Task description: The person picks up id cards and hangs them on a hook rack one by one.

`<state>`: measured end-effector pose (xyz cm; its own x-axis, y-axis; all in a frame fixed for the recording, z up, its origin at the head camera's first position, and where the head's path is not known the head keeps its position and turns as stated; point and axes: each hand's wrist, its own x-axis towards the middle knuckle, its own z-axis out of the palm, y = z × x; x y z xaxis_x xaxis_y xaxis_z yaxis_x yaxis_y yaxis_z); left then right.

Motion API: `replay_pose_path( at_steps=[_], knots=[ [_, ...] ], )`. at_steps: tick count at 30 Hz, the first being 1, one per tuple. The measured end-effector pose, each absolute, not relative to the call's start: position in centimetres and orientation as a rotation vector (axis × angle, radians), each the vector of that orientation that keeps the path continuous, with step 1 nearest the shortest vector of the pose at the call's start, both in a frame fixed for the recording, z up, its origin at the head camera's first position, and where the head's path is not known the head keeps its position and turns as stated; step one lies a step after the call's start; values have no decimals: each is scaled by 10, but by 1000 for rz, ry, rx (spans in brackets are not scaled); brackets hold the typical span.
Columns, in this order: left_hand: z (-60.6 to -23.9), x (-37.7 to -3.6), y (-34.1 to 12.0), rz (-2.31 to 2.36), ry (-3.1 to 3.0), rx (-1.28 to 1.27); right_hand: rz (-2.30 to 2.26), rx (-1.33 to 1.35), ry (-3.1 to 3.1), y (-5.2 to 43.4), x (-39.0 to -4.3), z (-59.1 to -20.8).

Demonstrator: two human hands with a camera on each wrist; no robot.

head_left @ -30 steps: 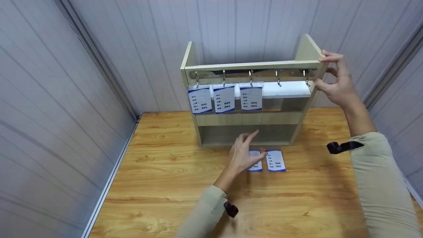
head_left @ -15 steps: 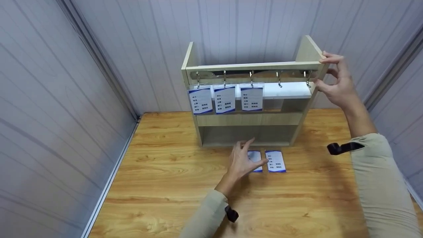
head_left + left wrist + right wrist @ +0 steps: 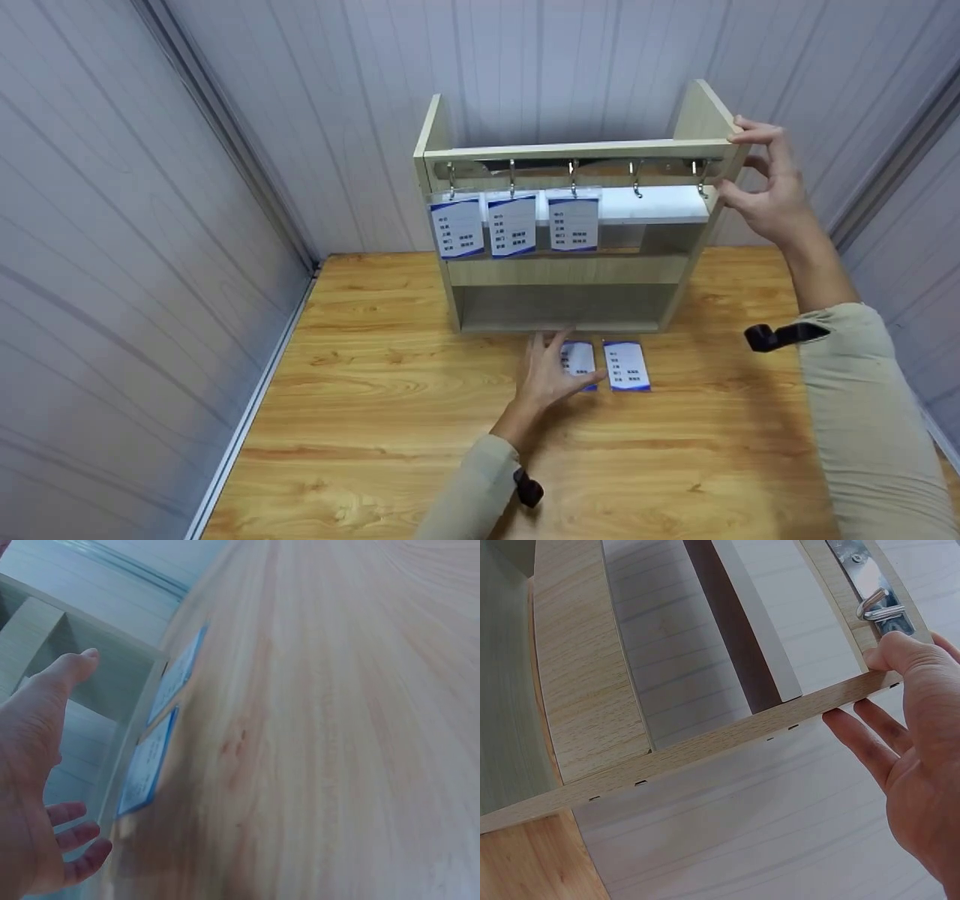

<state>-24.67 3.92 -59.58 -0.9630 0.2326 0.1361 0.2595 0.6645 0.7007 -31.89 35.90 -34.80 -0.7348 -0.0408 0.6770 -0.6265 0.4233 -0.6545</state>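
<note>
My left hand (image 3: 541,381) reaches low over the wooden table, thumb and fingers spread around an ID badge (image 3: 579,360) that lies flat in front of a small wooden shelf (image 3: 570,270). In the left wrist view that badge (image 3: 148,769) lies beyond my fingers, which hold nothing. Just to its right lies a second badge (image 3: 627,366). My right hand (image 3: 776,191) grips the shelf's right side panel (image 3: 727,736) near its top, thumb on the front and fingers behind. Three badges (image 3: 512,225) in clear sleeves hang from the left and middle hooks of the rail.
Two metal hooks at the right of the rail, one of them beside my right thumb (image 3: 885,607), carry no badge. Pale panelled walls (image 3: 570,67) stand behind and at both sides. The wooden table (image 3: 360,420) extends in front of the shelf.
My left hand has come down toward the left badge on the table, its fingers lowering from the shelf's bottom opening. My right hand keeps its grip on the side panel.
</note>
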Motion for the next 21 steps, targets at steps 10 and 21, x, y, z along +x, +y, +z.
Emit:
replay_pose_path(
  at_steps=[10, 21],
  knots=[
    [-605, -247, 42, -1155, -2887, -350, 1310, 557, -2100, 359, -319, -348],
    [-612, -253, 50, -1140, -2904, -241, 1320, 555, -2104, 358, -318, -348]
  ],
)
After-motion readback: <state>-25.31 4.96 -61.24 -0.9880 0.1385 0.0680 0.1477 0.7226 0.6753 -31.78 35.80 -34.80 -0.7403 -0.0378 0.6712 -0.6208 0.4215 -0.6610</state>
